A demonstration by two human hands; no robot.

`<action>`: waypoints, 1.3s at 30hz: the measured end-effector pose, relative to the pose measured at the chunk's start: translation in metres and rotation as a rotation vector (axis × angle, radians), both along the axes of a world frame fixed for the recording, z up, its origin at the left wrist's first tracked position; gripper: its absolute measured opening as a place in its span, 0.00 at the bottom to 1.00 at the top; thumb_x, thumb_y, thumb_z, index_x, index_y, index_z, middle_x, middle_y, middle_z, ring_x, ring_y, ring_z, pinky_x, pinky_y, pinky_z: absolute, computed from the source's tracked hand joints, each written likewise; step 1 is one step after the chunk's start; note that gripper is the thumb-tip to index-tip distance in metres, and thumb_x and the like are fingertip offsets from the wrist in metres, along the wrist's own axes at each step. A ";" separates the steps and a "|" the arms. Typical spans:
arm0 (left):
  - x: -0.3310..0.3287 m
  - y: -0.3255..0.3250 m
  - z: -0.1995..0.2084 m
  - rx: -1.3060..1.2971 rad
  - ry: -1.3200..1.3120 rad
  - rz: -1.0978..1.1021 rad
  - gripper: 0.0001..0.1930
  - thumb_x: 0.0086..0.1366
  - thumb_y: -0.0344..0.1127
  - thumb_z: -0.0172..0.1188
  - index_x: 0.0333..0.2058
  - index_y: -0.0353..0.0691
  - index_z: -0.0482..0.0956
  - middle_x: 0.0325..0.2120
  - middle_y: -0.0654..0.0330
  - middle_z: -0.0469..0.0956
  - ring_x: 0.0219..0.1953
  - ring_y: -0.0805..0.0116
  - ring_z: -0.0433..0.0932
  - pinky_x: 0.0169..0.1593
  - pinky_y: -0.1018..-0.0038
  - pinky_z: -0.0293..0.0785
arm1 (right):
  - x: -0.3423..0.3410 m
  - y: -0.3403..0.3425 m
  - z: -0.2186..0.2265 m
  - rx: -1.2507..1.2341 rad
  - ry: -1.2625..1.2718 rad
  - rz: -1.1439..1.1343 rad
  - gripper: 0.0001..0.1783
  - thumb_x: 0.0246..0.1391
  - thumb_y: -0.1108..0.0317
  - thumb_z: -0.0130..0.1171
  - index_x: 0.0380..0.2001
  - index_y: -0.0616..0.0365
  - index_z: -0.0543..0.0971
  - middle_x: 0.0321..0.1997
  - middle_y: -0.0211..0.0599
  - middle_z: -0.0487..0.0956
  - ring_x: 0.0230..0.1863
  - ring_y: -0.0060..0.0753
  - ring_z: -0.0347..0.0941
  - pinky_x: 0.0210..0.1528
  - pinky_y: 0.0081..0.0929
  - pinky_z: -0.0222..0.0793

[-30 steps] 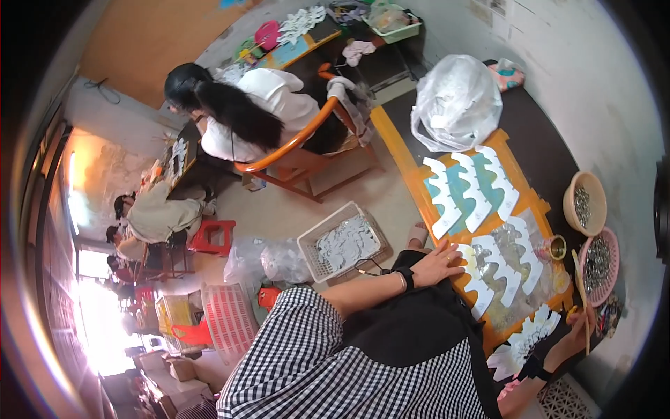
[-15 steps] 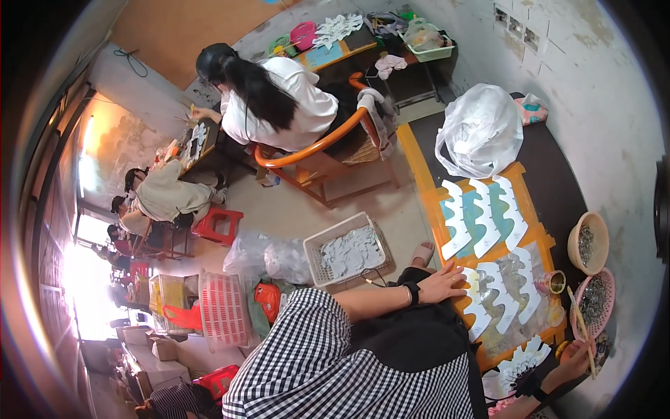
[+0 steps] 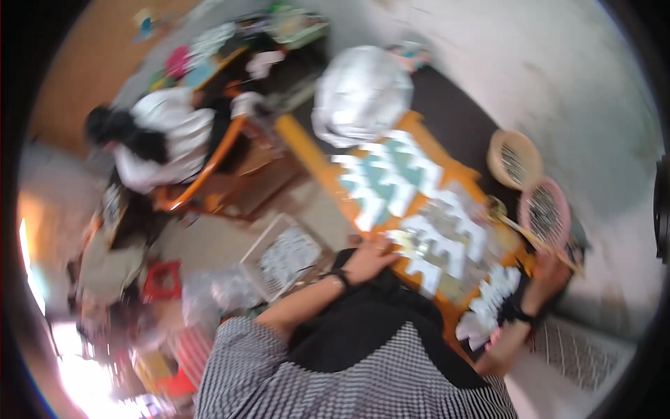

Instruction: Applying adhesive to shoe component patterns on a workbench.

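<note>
My left hand [image 3: 371, 258] lies flat at the near edge of the orange-bordered work surface [image 3: 307, 149], fingers stretched out and holding nothing. Beside its fingertips are wavy-edged white cards [image 3: 424, 258] laid in rows. More white cards [image 3: 361, 192] lie farther off on a blue-green patch. On the right, my right hand [image 3: 548, 279] is closed around a thin pale wooden stick [image 3: 525, 234]. The stick's far end reaches a small round jar [image 3: 496, 208]; blur hides whether it dips inside. A loose pile of white cards [image 3: 486, 307] sits left of my right hand.
A pink basket [image 3: 545, 213] and a beige bowl [image 3: 514, 159], both with small metallic pieces, stand along the right. A white plastic bag [image 3: 363, 94] rests at the back. Left on the floor is a basket of white pieces [image 3: 286, 255]. Another person [image 3: 157, 140] sits in an orange-armed chair.
My view has swung, so the table sits farther left and is blurred. The stick has moved from over the pink basket to the small jar. My left hand still rests at the table edge.
</note>
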State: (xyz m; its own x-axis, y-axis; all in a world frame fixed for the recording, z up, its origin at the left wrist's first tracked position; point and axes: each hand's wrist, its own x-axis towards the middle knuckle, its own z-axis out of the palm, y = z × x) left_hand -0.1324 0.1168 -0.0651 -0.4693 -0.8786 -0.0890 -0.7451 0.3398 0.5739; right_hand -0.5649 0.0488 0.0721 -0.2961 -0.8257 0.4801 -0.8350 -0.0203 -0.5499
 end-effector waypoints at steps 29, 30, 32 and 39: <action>0.004 -0.007 0.012 -0.164 -0.189 -0.150 0.29 0.57 0.27 0.54 0.58 0.58 0.71 0.57 0.52 0.64 0.66 0.47 0.57 0.67 0.51 0.51 | 0.056 -0.013 -0.017 -0.010 -0.651 0.156 0.07 0.62 0.69 0.55 0.37 0.63 0.77 0.29 0.29 0.76 0.26 0.15 0.72 0.28 0.14 0.68; 0.004 -0.007 0.013 -0.158 -0.183 -0.150 0.29 0.57 0.27 0.54 0.58 0.58 0.71 0.57 0.52 0.64 0.66 0.47 0.57 0.67 0.51 0.51 | 0.059 -0.010 -0.018 -0.016 -0.633 0.161 0.08 0.62 0.69 0.55 0.37 0.63 0.77 0.29 0.29 0.76 0.26 0.15 0.72 0.28 0.14 0.68; 0.004 -0.007 0.014 -0.153 -0.178 -0.149 0.29 0.57 0.27 0.54 0.58 0.58 0.70 0.57 0.52 0.63 0.66 0.47 0.57 0.67 0.51 0.51 | 0.062 -0.009 -0.020 -0.023 -0.615 0.168 0.08 0.62 0.69 0.55 0.37 0.64 0.77 0.28 0.28 0.76 0.25 0.15 0.72 0.28 0.14 0.68; 0.004 -0.005 0.009 -0.133 -0.146 -0.147 0.30 0.57 0.27 0.54 0.59 0.59 0.70 0.58 0.51 0.63 0.67 0.47 0.55 0.68 0.50 0.48 | 0.054 -0.001 -0.029 -0.180 -0.905 -0.115 0.11 0.63 0.66 0.54 0.39 0.64 0.77 0.26 0.31 0.77 0.24 0.18 0.74 0.27 0.14 0.69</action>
State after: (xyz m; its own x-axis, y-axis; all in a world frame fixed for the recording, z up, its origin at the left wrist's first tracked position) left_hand -0.1285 0.1120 -0.0558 -0.5838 -0.8102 -0.0534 -0.7538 0.5164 0.4062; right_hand -0.5109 0.0476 0.0434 -0.6961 -0.7032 0.1446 -0.0919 -0.1125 -0.9894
